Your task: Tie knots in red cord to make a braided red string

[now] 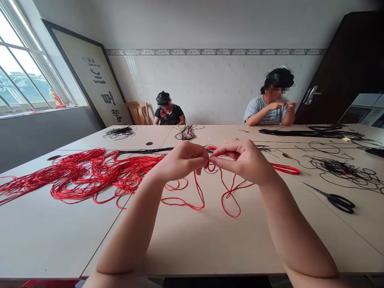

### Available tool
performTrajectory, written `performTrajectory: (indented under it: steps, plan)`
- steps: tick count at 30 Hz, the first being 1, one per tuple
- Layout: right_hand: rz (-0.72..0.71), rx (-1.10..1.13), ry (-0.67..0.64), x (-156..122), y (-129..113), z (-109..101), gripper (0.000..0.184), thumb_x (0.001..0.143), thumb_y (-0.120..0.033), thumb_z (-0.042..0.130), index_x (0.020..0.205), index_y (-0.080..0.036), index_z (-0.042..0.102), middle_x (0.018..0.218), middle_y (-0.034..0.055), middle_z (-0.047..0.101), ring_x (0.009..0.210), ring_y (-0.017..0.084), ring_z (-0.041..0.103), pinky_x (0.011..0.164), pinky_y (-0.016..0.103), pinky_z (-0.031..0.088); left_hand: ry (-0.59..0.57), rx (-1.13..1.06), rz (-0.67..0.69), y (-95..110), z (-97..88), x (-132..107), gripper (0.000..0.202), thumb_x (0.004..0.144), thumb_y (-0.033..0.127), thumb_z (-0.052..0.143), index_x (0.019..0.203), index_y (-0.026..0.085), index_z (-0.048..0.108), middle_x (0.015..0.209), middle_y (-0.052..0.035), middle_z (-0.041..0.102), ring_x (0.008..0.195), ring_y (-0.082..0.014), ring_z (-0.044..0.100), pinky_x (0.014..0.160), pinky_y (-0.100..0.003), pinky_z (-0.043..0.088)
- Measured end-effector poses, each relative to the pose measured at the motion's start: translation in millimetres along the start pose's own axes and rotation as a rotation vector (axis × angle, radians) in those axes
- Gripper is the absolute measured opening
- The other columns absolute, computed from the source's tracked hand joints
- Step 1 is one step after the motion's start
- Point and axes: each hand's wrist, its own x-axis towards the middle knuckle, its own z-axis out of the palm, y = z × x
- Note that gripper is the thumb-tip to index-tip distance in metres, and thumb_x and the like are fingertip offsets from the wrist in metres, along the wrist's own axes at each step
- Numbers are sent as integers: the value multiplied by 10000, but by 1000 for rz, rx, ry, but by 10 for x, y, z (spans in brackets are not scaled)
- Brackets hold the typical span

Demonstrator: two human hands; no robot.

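With left hand (183,162) and right hand (247,162) almost meeting, pinching red cord (211,171) midway, nearer to neither, up above the tabletop (210,244); dangling slack loops (229,195) below, to either side of the pinch, well left of the scissors (331,197).

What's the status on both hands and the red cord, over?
Left hand and right hand pinching red cord, fingertips close together. Cord hangs in loops below. Scissors off to the right, not in the way.

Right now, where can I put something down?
The pale tabletop is bare in front of the black-handled scissors and the tangled red cord pile. Crowded: the middle, where left hand and right hand pinch looped red cord.
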Motion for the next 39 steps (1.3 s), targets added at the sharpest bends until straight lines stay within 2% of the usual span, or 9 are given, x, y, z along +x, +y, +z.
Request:
performTrajectory:
  steps: [5, 9, 14, 19, 21, 26, 33, 39]
  plan:
    - [5, 26, -19, -4, 6, -14, 230, 723, -403, 669, 798, -190, 710, 590, -20, 374, 517, 72, 258, 471, 234, 215, -43, -39, 33, -17, -7, 0, 169, 809, 181, 494, 693, 119, 601, 566, 15, 545, 525, -53, 460, 479, -177, 328]
    - [11, 40, -18, -16, 7, -25, 216, 716, -391, 678, 783, -187, 700, 564, -35, 303, 507, 68, 246, 461, 226, 206, -92, -71, 90, -32, -13, -3, 189, 836, 220, 490, 716, 121, 598, 588, -4, 572, 596, -87, 519, 539, -203, 383]
    - [28, 72, -48, -38, -14, -52, 204, 712, -382, 686, 749, -181, 690, 543, -47, 223, 490, 64, 223, 447, 224, 176, -96, -20, 92, 5, -13, -21, 234, 834, 313, 539, 730, 116, 611, 566, -1, 570, 538, -72, 498, 479, -191, 358]
    - [33, 134, -204, -41, -33, -109, 248, 746, -403, 651, 768, -161, 700, 574, -9, 415, 531, 82, 326, 470, 236, 238, -154, 30, 114, 24, -17, -39, 217, 816, 311, 569, 749, 113, 629, 592, -8, 588, 550, -78, 539, 484, -184, 385]
    - [18, 128, -227, -38, -39, -124, 265, 742, -409, 653, 769, -150, 705, 602, 12, 481, 555, 92, 373, 482, 238, 261, -170, 64, 101, 15, -16, -39, 227, 818, 323, 562, 761, 116, 635, 614, -16, 597, 562, -87, 557, 471, -182, 384]
    - [-2, 114, -223, -35, -47, -133, 281, 744, -419, 649, 753, -145, 711, 620, 30, 539, 573, 103, 418, 492, 237, 288, -179, 78, 118, -11, -8, -30, 207, 815, 295, 559, 754, 114, 640, 609, -20, 610, 556, -83, 561, 467, -169, 390]
    - [5, 110, -172, -39, -38, -132, 288, 736, -439, 652, 747, -158, 713, 617, 35, 539, 577, 114, 430, 480, 243, 290, -159, 49, 138, -19, 23, -32, 189, 803, 274, 560, 743, 119, 651, 592, -23, 628, 550, -83, 550, 476, -172, 399]
    - [40, 153, -140, -40, 25, -168, 231, 740, -395, 668, 796, -172, 645, 590, -19, 416, 543, 83, 360, 481, 228, 272, -155, 65, 91, 11, 20, -38, 183, 791, 272, 566, 759, 118, 659, 593, -22, 621, 545, -88, 552, 463, -178, 388]
